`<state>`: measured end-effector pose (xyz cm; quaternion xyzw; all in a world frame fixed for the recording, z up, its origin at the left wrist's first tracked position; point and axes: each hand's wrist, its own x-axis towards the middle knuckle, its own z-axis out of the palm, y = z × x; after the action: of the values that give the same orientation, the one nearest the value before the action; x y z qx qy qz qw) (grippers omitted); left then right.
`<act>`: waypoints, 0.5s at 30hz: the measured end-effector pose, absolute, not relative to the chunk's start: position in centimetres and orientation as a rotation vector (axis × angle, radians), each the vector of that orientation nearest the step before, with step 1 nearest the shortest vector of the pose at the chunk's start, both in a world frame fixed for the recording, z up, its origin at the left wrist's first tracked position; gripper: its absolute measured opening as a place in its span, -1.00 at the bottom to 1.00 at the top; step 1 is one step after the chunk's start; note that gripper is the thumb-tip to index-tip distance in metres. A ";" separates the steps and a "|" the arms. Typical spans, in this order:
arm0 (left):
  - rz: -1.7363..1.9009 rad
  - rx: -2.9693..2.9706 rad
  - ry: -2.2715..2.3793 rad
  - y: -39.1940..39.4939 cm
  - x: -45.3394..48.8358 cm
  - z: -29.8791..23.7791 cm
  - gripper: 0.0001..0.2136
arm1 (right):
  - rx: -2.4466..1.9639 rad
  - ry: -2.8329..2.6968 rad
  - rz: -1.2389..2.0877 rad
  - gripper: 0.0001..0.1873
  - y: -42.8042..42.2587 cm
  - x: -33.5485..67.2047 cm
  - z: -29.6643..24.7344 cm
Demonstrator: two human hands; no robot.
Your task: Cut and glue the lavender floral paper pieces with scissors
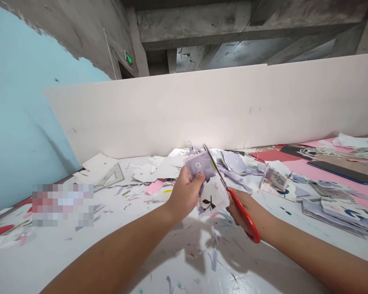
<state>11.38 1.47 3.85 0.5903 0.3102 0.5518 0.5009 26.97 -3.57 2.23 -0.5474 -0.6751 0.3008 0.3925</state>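
- Step in hand, by the look of it: cutting, w/ blades at top edge of cloth scrap (210, 200)
- Next move calls for steady squeeze on handles, w/ cloth kept taut in L hand (185, 194)
- Cloth scrap: lilac & white w/ dark floral print, pinched btw thumb & fingers of L hand, bulk hanging just right of that hand, touching blades
- R hand (243, 210): curled round red handles of scissors (242, 214), not spread; finger positions partly hidden
- Scissors: tip pointing away from body, up-left; long axis running from handles, low right of R hand, to tip, beyond L hand; blade gap can't tell
- Cloth scrap: long axis roughly upright, lilac end up, white end down, slightly tilted
- Under both hands: white counter (263, 261), bits of thread & scraps on it
- Ahead of L hand: paper scraps (159, 168), set square (110, 177)
- Right of R hand: cloth pile (334, 212), then pink sheet (364, 192), phone (337, 171) further out
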 end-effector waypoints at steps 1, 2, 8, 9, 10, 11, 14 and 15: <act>1.334 1.422 0.751 1.5 11.4 3.8 -0.66 | -1.403 -1.707 0.788 -0.55 -3.5 27.0 2.2; 1.337 1.414 0.752 1.5 11.4 3.8 -0.66 | -1.415 -1.692 0.823 -0.55 -3.5 27.0 2.3; 1.288 1.347 0.711 1.4 11.5 3.9 -0.66 | -1.413 -1.545 0.987 -0.59 -3.5 26.9 2.3; 1.279 1.335 0.696 1.4 11.5 3.9 -0.66 | -1.402 -1.524 0.978 -0.59 -3.5 26.9 2.3; 1.276 1.324 0.678 1.4 11.5 3.9 -0.66 | -1.389 -1.501 0.970 -0.58 -3.4 26.8 2.4; 1.275 1.313 0.661 1.4 11.5 4.0 -0.66 | -1.380 -1.467 0.960 -0.57 -3.3 26.8 2.4; 1.273 1.291 0.628 1.5 11.6 4.0 -0.65 | -1.355 -1.402 0.949 -0.52 -3.1 26.9 2.4; 1.275 1.286 0.630 1.5 11.6 4.1 -0.65 | -1.335 -1.401 0.957 -0.52 -3.0 27.0 2.4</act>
<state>11.60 1.47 4.05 0.5491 0.2688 0.5441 0.5746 27.00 -3.02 2.44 -0.5452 -0.5723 0.3909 0.4717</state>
